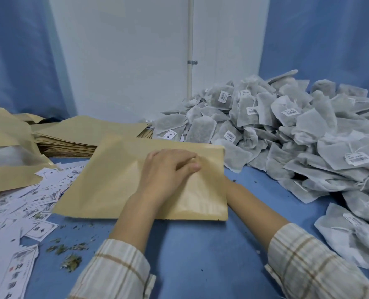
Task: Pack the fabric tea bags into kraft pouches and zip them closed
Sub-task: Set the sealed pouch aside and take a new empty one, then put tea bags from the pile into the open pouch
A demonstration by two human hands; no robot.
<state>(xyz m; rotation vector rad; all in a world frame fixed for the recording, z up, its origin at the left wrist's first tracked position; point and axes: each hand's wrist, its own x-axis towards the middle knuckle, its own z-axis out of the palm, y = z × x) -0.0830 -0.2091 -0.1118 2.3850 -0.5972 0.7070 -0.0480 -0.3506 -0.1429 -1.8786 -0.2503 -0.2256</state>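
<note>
One kraft pouch (136, 180) lies flat on the blue table (200, 255), in front of the person. The left hand (168, 169) rests on top, fingers together and loosely bent, pressing the paper. The right hand is hidden inside or under the pouch; its fingers cannot be judged. The tea bag pile (298, 134) at right remains large, and a stack of unused pouches (75, 139) waits at left. Most packing appears outstanding.
</note>
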